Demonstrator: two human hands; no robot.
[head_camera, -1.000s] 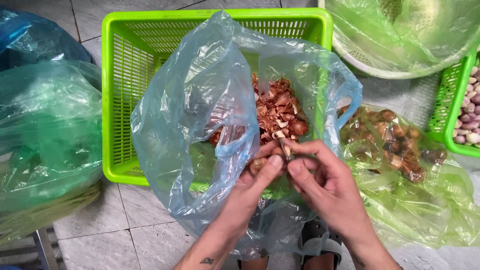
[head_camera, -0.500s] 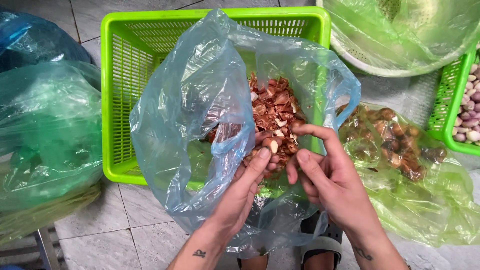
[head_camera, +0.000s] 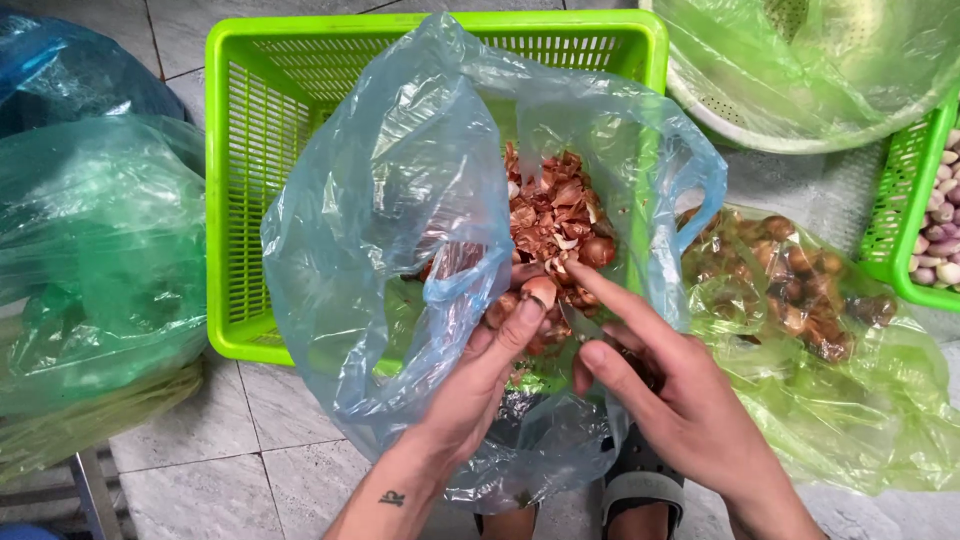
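We are looking down at a shallot (head_camera: 541, 291) that our left hand (head_camera: 478, 375) is pinching between thumb and fingertips, just above the mouth of a thin blue bag (head_camera: 400, 210). Our right hand (head_camera: 668, 400) is sitting just beside it, index finger stretched toward the shallot and the other fingers curling around what seems to be a small knife (head_camera: 578, 322); only a sliver of blade is showing, so we are not certain. The bag is lying open inside a bright green basket (head_camera: 300, 60) and is holding a heap of reddish-brown skins (head_camera: 555, 210).

We judge that we are in the middle of peeling: the shallot is looking partly bare, with skin perhaps clinging underneath. The next move is calling for a steady pinch from the left hand and a shallow cut or pull from the right, keeping the scraps falling into the bag.

To the right, a green bag (head_camera: 800, 330) of unpeeled shallots is resting on the tiled floor (head_camera: 240, 470), and a second basket (head_camera: 905, 200) with pale peeled bulbs is peeking in at the edge. Bulging bags (head_camera: 90, 250) are sitting on the left.
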